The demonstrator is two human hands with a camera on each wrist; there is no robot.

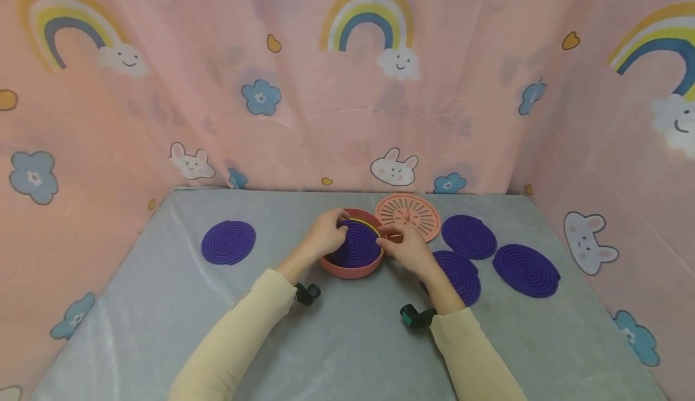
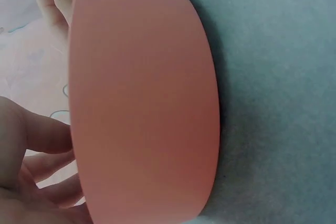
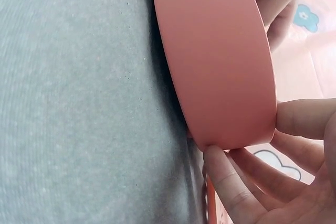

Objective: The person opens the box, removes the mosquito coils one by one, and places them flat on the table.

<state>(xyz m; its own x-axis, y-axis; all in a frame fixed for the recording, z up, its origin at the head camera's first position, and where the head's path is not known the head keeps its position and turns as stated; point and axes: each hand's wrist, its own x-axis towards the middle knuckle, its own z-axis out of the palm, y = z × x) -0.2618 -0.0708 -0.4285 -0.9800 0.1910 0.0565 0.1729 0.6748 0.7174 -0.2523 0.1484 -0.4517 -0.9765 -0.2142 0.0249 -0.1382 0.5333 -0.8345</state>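
Note:
A round pink box (image 1: 350, 273) stands mid-table with a purple mosquito coil (image 1: 355, 245) inside it and a thin yellow edge (image 1: 365, 222) showing behind the coil. My left hand (image 1: 326, 232) reaches over the left rim, its thumb and fingers at the coil's edge; in the left wrist view the box wall (image 2: 142, 103) hides the fingertips. At the right side my right hand (image 1: 407, 247) holds the box, thumb (image 3: 304, 119) at the rim and fingers (image 3: 231, 182) against the outer wall. Behind that hand lies the slotted pink lid (image 1: 420, 214).
One loose mosquito coil (image 1: 228, 242) lies at the left. On the right are more coils: one at the back (image 1: 469, 237), one at the far right (image 1: 526, 271), and one partly under my right forearm (image 1: 461, 277). A patterned pink curtain (image 1: 326, 142) surrounds the grey tabletop (image 1: 347, 341).

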